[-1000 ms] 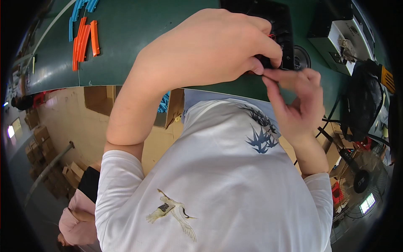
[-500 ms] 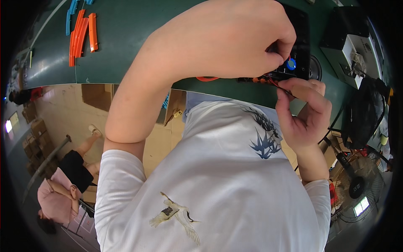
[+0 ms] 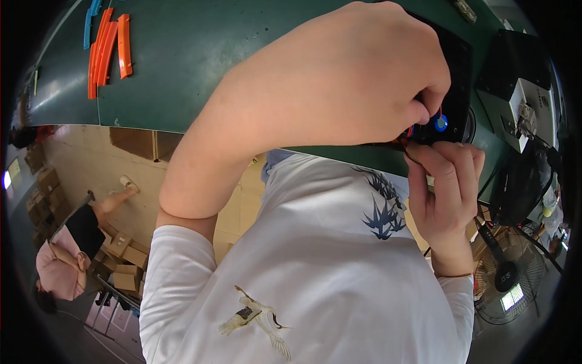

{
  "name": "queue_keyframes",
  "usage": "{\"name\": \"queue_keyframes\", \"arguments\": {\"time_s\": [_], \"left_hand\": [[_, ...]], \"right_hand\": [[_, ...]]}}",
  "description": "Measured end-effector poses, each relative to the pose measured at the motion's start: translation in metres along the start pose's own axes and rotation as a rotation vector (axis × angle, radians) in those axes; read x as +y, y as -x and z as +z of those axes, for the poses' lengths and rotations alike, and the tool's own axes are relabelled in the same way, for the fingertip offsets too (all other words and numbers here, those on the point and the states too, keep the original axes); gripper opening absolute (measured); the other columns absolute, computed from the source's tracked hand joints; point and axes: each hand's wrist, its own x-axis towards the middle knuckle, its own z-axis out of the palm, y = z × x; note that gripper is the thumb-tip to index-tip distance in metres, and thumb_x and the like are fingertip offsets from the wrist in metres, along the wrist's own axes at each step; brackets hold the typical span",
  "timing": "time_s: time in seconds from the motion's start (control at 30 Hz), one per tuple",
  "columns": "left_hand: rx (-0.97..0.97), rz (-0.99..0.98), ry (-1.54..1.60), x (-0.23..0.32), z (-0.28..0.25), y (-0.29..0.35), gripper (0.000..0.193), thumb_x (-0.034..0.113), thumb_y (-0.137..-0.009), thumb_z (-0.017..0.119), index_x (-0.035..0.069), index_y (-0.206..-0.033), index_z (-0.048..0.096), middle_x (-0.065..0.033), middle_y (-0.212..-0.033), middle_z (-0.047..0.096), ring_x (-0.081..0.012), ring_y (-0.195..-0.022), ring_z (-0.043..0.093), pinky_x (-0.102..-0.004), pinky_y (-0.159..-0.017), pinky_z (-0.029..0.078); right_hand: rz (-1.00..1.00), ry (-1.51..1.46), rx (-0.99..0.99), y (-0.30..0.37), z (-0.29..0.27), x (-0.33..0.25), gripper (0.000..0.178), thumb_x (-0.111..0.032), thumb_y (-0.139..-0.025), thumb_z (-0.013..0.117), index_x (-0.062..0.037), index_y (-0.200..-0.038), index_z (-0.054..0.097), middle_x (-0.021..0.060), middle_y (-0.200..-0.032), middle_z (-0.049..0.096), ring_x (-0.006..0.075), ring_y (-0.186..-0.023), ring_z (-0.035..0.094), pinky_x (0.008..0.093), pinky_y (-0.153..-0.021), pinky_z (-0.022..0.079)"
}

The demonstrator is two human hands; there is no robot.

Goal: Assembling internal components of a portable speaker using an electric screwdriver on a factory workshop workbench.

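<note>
My left hand (image 3: 382, 67) reaches across over a black panel or housing (image 3: 459, 67), its fingers bent into a closed pinch. Whatever is between them is hidden under the hand. A thin red wire (image 3: 439, 111) shows just past the thumb, beside a round blue part (image 3: 441, 123) on the black piece. Close below, at the table edge, my right hand (image 3: 445, 185) pinches thin red and dark wires (image 3: 402, 141) between thumb and forefinger. Its other fingers are curled. The two sets of fingertips are close together, and most of the wiring is covered.
Orange curved plastic strips (image 3: 107, 51) and blue ones (image 3: 88, 27) lie at the left of the green table (image 3: 176, 67). At right stand a black-and-white box-shaped device (image 3: 527, 109), a black bag (image 3: 518, 188) and a fan (image 3: 506, 276). A person (image 3: 63, 261) sits at left near cardboard boxes (image 3: 124, 277).
In the picture, both hands and the black piece sit slightly lower and further right. My left fingertips have come nearer to the right ones. Both hands stay closed.
</note>
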Motion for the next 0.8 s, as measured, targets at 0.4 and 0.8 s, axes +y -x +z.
{"name": "queue_keyframes", "arguments": {"time_s": [0.4, 0.8], "left_hand": [[0.061, 0.009, -0.024, -0.019, 0.011, 0.001, 0.039, 0.015, -0.075, 0.078, -0.001, -0.109, 0.07, -0.0255, -0.105, 0.068, -0.0434, -0.103, 0.065, -0.0436, -0.09, 0.053], [0.116, 0.031, -0.081, -0.03, 0.015, 0.005, 0.046, 0.017, -0.07, 0.08, 0.0, -0.112, 0.069, -0.024, -0.108, 0.067, -0.0427, -0.106, 0.063, -0.0438, -0.093, 0.051]], "right_hand": [[-0.028, -0.021, 0.011, 0.004, 0.006, 0.005, 0.033, 0.003, -0.075, 0.076, -0.0017, -0.107, 0.069, 0.0079, -0.098, 0.071, 0.022, -0.078, 0.062, 0.037, -0.077, 0.04], [-0.045, -0.018, 0.001, 0.003, 0.006, 0.005, 0.032, 0.005, -0.074, 0.074, -0.0016, -0.104, 0.067, 0.0062, -0.092, 0.071, 0.0208, -0.073, 0.06, 0.0375, -0.076, 0.039]]}}
